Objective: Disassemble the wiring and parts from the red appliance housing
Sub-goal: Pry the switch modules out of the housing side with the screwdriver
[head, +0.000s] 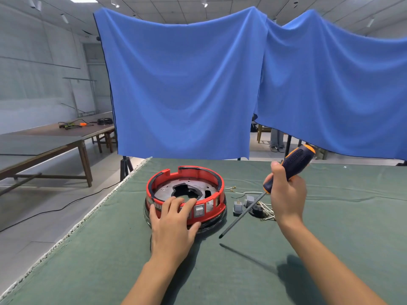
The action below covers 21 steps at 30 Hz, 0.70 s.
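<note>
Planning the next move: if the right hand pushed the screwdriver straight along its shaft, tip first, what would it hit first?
Probably the green table cover. The screwdriver in the right hand slants down-left, tip just right of the red housing; depth is unclear.

A round red housing [185,198] sits upright, open-topped, with a holed metal plate inside. Loose wires and grey parts [253,205] lie just right of it.

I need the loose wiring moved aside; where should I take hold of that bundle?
Pinch the white wires from the near right side, where their loops fan out clear of the grey plugs; the screwdriver shaft crosses the left side.
</note>
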Available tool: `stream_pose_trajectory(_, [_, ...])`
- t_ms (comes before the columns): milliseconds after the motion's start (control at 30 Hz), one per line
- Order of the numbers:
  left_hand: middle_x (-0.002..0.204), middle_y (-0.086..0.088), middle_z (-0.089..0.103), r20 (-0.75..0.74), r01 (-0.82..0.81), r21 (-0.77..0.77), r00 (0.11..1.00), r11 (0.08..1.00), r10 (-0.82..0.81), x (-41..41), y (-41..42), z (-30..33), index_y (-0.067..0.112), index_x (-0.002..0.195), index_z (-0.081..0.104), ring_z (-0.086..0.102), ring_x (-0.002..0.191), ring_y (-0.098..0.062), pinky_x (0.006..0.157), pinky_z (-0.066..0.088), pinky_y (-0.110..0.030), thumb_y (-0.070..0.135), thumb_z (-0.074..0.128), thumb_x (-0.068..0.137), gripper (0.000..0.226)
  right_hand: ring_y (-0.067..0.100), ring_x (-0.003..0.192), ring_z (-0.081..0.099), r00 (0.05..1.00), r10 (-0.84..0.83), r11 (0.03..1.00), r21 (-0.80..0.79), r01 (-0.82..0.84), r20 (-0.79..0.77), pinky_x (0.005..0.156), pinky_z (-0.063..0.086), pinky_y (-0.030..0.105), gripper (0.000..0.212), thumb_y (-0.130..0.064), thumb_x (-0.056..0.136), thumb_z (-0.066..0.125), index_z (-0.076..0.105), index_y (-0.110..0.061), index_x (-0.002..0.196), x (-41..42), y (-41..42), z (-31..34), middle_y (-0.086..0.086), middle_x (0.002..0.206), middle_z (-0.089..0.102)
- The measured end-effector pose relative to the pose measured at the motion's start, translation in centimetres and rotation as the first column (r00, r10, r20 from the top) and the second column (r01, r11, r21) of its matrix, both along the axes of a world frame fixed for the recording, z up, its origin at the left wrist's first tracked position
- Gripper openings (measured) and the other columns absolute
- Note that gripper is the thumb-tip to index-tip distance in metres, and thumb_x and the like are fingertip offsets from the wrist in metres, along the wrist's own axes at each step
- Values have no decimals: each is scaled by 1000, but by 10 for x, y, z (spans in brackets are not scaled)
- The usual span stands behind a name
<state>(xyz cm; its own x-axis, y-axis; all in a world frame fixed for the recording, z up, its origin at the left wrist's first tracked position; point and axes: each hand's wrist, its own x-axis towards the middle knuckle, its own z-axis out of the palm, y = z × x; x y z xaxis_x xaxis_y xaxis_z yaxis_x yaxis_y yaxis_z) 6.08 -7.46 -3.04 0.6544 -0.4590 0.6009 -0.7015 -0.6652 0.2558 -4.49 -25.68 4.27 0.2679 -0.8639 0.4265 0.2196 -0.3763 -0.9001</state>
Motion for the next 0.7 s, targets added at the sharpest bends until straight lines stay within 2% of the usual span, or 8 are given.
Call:
stream_pose_trajectory(133, [117,-4,63,37,-6,-10,999,1000,6,-1,-1,2,19,114,67,54,119,-27,109,26,-57,25,83,63,54,2,39,46,988,-37,980,198,7,149,51,40,23,42,-33,83,55,53,-16,45,8,-7,-11,-9,39,52])
stream_pose_trajectory(200, [119,-7,63,66,4,-10,998,1000,-4,0,-3,1,13,113,67,54,119,-30,109,27,-55,18,83,60,55,2,38,46,983,-67,972,235,26,171,43,38,14,38,-32,82,54,54,-14,48,11,-11,-16,-10,38,51])
stream_pose_trajectory(267, [124,-5,61,63,41,-7,997,999,-40,-1,-4,0,13,119,63,54,120,-28,110,26,-53,17,80,64,58,3,37,46,981,-69,973,231,26,180,37,35,11,36,-33,78,54,54,-13,48,14,-12,-20,-10,37,51])
stream_pose_trajectory(367, [119,1,63,78,75,-7,994,997,-74,-1,-4,-1,21,123,62,56,115,-23,109,28,-52,22,80,68,58,2,36,45,975,-77,964,265,20,208,40,36,12,35,-36,72,54,56,-16,44,15,-14,-21,-11,37,52])
stream_pose_trajectory(433, [114,3,64,74,66,-18,995,998,-65,-2,-4,0,23,120,63,58,112,-22,109,28,-51,27,79,71,52,3,39,46,965,-98,940,340,10,243,49,40,21,37,-38,69,54,58,-16,39,15,-19,-21,-10,38,53])
stream_pose_trajectory(500, [111,2,64,56,46,-36,997,998,-44,-3,-4,1,24,119,64,58,109,-23,109,29,-51,30,78,73,48,10,42,45,958,-119,916,401,5,260,52,36,28,36,-39,68,55,61,-19,39,14,-23,-21,-8,39,54])
stream_pose_trajectory(600, [106,2,65,31,5,-56,1000,998,-4,-6,-7,1,25,117,65,59,104,-24,106,29,-56,34,77,74,45,11,35,37,956,-118,887,461,-19,268,44,29,25,35,-38,70,56,58,-15,43,13,-22,-25,-6,39,53])
stream_pose_trajectory(700, [109,4,62,-14,-33,-84,999,996,32,-8,-9,2,31,119,63,53,109,-23,104,26,-58,40,72,78,44,10,31,34,955,-114,863,504,-41,272,36,25,17,33,-35,76,57,58,-14,50,14,-17,-29,-6,39,52])
